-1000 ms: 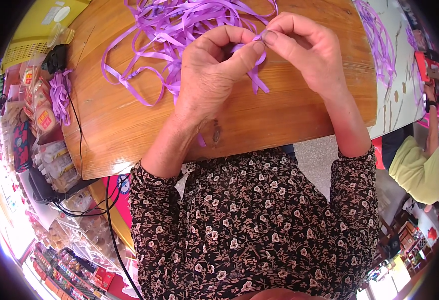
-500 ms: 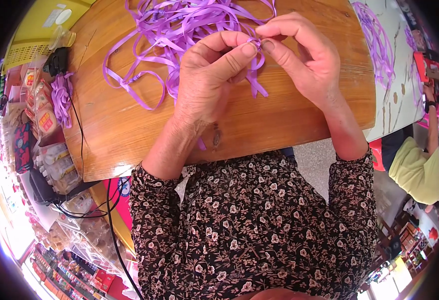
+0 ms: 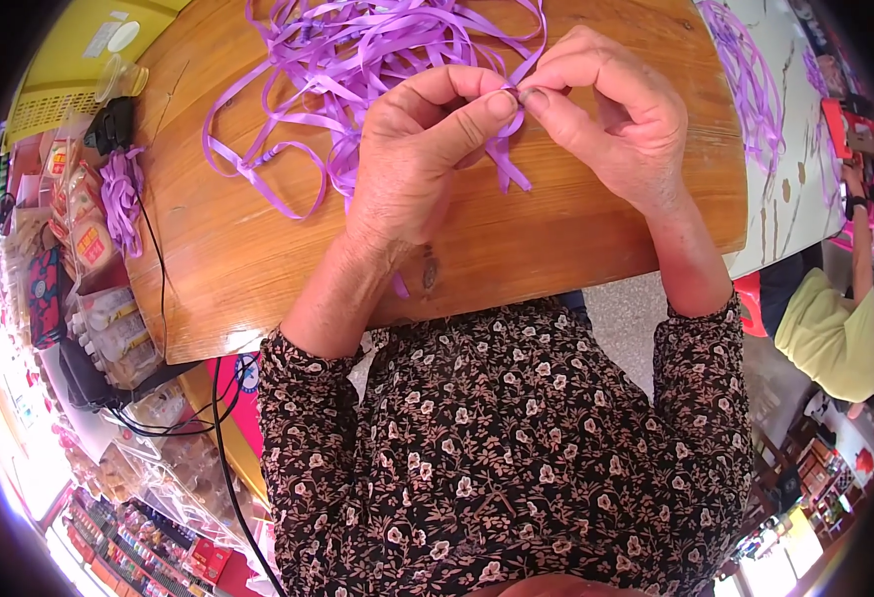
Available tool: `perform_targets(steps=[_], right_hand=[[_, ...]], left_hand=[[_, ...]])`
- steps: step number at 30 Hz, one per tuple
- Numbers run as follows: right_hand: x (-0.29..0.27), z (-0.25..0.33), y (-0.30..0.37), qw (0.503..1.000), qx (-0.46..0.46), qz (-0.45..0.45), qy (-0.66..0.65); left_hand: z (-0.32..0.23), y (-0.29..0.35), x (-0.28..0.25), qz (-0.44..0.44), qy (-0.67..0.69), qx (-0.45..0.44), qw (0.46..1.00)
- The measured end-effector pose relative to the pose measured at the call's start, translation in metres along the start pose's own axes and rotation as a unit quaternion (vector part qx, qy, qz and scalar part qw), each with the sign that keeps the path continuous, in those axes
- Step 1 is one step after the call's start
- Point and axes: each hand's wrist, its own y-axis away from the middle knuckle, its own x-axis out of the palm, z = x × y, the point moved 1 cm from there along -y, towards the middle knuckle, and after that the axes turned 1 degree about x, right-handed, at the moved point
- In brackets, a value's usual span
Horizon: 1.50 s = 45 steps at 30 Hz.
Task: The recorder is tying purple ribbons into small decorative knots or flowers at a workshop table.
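Between left hand [image 3: 412, 149] and right hand [image 3: 624, 121] | purple ribbon [image 3: 504, 161] | both pinching it

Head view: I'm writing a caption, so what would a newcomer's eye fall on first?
Probably the heap of purple ribbons, top middle, on the wooden table. Just nearer, the left hand and right hand meet fingertip to fingertip at a held ribbon. The black floral top fills the lower middle.

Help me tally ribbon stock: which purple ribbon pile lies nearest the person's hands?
The big loose pile on the wooden table, just beyond the left hand. Others lie farther: a small bundle at far left, ribbons on the white tabletop.
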Motion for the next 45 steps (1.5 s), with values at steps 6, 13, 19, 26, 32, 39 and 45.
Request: perform_targets(steps=[6,13,19,26,32,39,45], right_hand=[[-0.001,-0.007,0.005,0.997,0.055,-0.044,-0.043],[-0.003,-0.006,0.007,0.991,0.117,-0.014,-0.058],[-0.006,-0.007,0.006,0.995,0.090,0.020,-0.029],[-0.007,0.007,-0.004,0.999,0.032,0.020,0.016],[-0.006,-0.004,0.003,0.990,-0.040,0.018,0.134],[-0.004,-0.005,0.003,0.975,-0.089,0.006,0.202],[-0.003,0.001,0.002,0.984,-0.089,0.005,0.157]], left_hand=[[-0.001,0.000,0.003,0.001,-0.003,-0.005,1.000],[-0.001,0.000,0.004,-0.020,-0.045,0.020,0.999],[-0.002,0.003,0.011,-0.046,-0.084,0.032,0.995],[0.001,0.004,0.008,-0.043,-0.090,0.016,0.995],[0.003,0.002,0.007,-0.038,-0.126,0.032,0.991],[-0.003,0.003,0.008,-0.034,-0.249,0.063,0.966],[-0.002,0.004,0.009,-0.028,-0.295,0.100,0.950]])
